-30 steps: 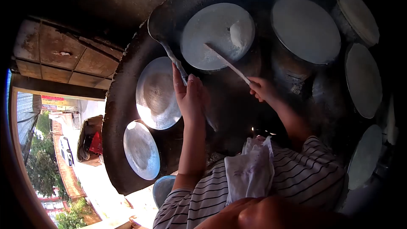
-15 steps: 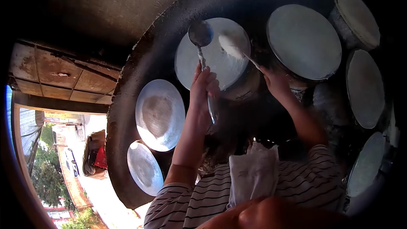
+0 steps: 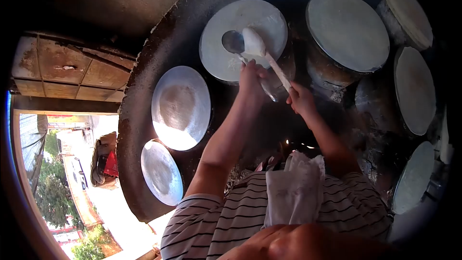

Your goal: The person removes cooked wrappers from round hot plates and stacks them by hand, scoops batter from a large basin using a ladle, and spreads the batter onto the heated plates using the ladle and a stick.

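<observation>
My left hand (image 3: 251, 74) is closed around the handle of a metal ladle (image 3: 233, 42). Its bowl is over the near part of a round pan covered with a pale, batter-like layer (image 3: 264, 14). Wrapped around a long handle, my right hand (image 3: 302, 100) holds a paddle-like spreader (image 3: 253, 41) with a white-coated head. The spreader's head is right beside the ladle's bowl, over the same pale layer; whether the two touch I cannot tell. The pan under that layer is mostly hidden.
Several more round pans with pale layers, such as the pale-topped pan (image 3: 347, 31), stand to the right. On the left are two bare metal pans (image 3: 180, 132). A dark curved rim (image 3: 132, 130) bounds the left side; small flames (image 3: 301, 145) glow low down.
The ladle has moved down and right. The spreader's head has come left, from the pan's right side to beside the ladle, and its handle is now steeper. My view has shifted slightly.
</observation>
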Available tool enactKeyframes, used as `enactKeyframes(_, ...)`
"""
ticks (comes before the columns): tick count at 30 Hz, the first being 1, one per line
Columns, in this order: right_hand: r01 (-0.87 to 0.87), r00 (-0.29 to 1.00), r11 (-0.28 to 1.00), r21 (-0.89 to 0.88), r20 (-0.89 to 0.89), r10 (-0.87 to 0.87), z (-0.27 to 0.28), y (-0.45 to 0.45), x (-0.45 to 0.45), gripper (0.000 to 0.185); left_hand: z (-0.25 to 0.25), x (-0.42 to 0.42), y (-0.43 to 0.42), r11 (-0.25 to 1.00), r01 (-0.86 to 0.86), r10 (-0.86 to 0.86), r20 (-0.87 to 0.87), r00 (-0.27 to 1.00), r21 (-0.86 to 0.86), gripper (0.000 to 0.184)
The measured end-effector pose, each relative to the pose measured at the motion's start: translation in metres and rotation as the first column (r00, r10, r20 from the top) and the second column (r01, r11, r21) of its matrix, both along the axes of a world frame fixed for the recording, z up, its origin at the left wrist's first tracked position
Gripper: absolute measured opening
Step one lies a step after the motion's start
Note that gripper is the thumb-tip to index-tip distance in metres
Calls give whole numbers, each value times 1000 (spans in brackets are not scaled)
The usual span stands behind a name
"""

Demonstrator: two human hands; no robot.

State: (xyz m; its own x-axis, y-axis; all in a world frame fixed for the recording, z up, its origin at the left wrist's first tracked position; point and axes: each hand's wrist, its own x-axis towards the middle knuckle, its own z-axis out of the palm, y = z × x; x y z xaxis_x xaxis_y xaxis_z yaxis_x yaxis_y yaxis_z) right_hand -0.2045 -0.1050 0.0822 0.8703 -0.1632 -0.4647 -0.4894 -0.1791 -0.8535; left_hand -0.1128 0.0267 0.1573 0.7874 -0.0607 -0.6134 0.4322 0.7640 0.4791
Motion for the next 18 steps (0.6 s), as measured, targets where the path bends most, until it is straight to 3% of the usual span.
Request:
enactKeyframes(1,-20,962,983,-181,266,69,-29,8,4,33,-6,-12,-14,997,-61,62,10,998,-52,25)
enactKeyframes(2,19,845,937,-349,506,171,-55,16,13,33,-10,-20,-19,988,-115,119,28,992,-105,25)
enactKeyframes(3,-43,874,916,-398,430,228,-9,16,12,36,-13,-21,-11,870,-80,83,-16,996,-486,26)
enactKeyframes(4,19,849,927,-375,496,184,-2,10,26,37,-17,-19,-2,611,-44,20,-40,999,-791,27)
enactKeyframes(5,67,821,935,-349,551,147,-1,0,37,38,-17,-14,13,318,0,-70,-23,997,-948,31)
enactKeyframes(6,95,802,944,-316,587,115,-4,-8,41,39,-5,-13,25,266,6,-38,-5,999,-964,32)
enactKeyframes(8,16,867,940,-341,473,157,-16,-44,57,39,28,-44,51,172,-50,55,-41,998,-984,34)
enactKeyframes(9,-99,845,945,-312,475,245,-19,-42,46,41,37,-62,70,215,11,69,26,997,-976,34)
enactKeyframes(10,-246,898,941,-231,311,311,-13,-20,26,44,45,-67,89,252,110,67,131,989,-961,35)
enactKeyframes(11,-294,831,911,-290,393,393,-21,6,17,45,47,-73,109,380,187,75,232,970,-906,34)
enactKeyframes(12,-345,752,873,-345,455,477,-29,34,6,46,42,-73,131,420,237,77,294,953,-876,34)
enactKeyframes(14,-296,938,949,113,220,266,10,102,6,48,33,-68,177,563,107,86,187,979,-819,34)
enactKeyframes(16,-229,948,946,231,272,163,-9,162,5,49,-1,-53,222,562,81,27,115,993,-823,34)
enactKeyframes(18,-187,957,937,294,268,107,-32,207,2,52,-31,-48,248,551,159,-99,125,987,-819,34)
